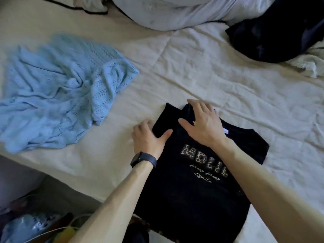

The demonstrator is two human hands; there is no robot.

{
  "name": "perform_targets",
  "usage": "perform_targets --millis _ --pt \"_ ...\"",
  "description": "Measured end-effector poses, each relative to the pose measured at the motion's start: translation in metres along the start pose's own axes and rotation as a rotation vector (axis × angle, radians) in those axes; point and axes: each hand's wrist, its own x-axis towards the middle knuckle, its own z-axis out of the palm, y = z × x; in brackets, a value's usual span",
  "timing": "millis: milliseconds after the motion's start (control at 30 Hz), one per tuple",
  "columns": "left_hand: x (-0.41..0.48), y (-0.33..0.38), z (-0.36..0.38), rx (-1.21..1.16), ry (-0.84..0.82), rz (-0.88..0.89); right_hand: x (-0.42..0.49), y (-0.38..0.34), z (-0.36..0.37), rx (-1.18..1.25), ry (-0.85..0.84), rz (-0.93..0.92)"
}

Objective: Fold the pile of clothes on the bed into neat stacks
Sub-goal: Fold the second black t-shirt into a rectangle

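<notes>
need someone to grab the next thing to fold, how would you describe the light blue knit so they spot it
On the cream bed sheet, look left of the black printed t-shirt. The crumpled light blue knit garment lies there alone, the bed's only pale blue openwork piece.

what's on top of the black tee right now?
On the black tee: right hand flat on the folded sleeve; left hand with thumb on the sleeve's edge. Fabric beneath hands and forearms is covered.
</notes>
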Motion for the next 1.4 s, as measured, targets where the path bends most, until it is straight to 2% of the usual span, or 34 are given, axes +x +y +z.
perform_targets --millis 67,133,267,367,500,567,633,700,767,833,900,1000,1067,1133,1233,1300,1333,1400 --pt "0.017 0.001 -0.004 0.129 -0.140 0.047 0.042 -0.019 0.002 -0.150 -0.173 0.014" --pt "0.030 -0.001 -0.009 0.154 -0.233 0.068 0.074 -0.029 0.007 -0.275 -0.297 0.019" --pt "0.042 -0.024 -0.022 -0.161 -0.235 -0.041 0.106 -0.044 0.009 -0.016 -0.118 0.006" --pt "0.042 -0.036 -0.024 -0.170 -0.223 -0.037 0.108 -0.051 0.017 -0.005 -0.183 -0.066" --pt "0.041 -0.029 -0.022 -0.131 -0.246 -0.078 0.104 -0.044 0.009 0.120 -0.203 0.054" --pt "0.041 -0.023 -0.023 -0.140 -0.258 -0.108 0.101 -0.042 0.001 0.033 -0.277 0.032" --pt "0.039 -0.018 -0.025 -0.162 -0.277 -0.122 0.099 -0.042 0.000 -0.156 -0.354 -0.052" --pt "0.040 -0.016 -0.025 -0.153 -0.317 -0.104 0.100 -0.046 0.005 -0.292 -0.371 -0.116" --pt "0.040 -0.017 -0.026 -0.135 -0.353 -0.074 0.101 -0.051 0.012 -0.311 -0.347 -0.139" --pt "0.035 -0.016 -0.027 -0.128 -0.317 -0.025 0.096 -0.053 0.014 -0.205 -0.303 -0.149" --pt "0.022 -0.013 -0.028 -0.106 -0.163 0.114 0.080 -0.051 0.011 -0.001 -0.199 -0.146" --pt "-0.008 -0.012 -0.017 0.040 0.191 0.537 0.034 -0.034 0.001 0.257 0.024 -0.071" --pt "-0.028 -0.012 -0.005 0.089 0.266 0.791 -0.005 -0.008 -0.001 0.378 0.086 0.048" --pt "-0.045 -0.017 0.006 0.155 0.168 0.973 -0.040 0.021 0.001 0.337 0.055 0.167" --pt "-0.063 -0.029 0.016 0.413 -0.182 1.122 -0.073 0.054 0.008 0.217 -0.046 0.267" --pt "-0.066 -0.036 0.016 0.390 -0.288 1.096 -0.077 0.062 0.011 0.273 0.002 0.361" --pt "-0.065 -0.036 0.016 0.326 -0.277 1.010 -0.073 0.061 0.011 0.326 0.025 0.408" --pt "-0.061 -0.033 0.015 0.228 -0.186 0.727 -0.059 0.055 0.013 0.425 0.037 0.461"
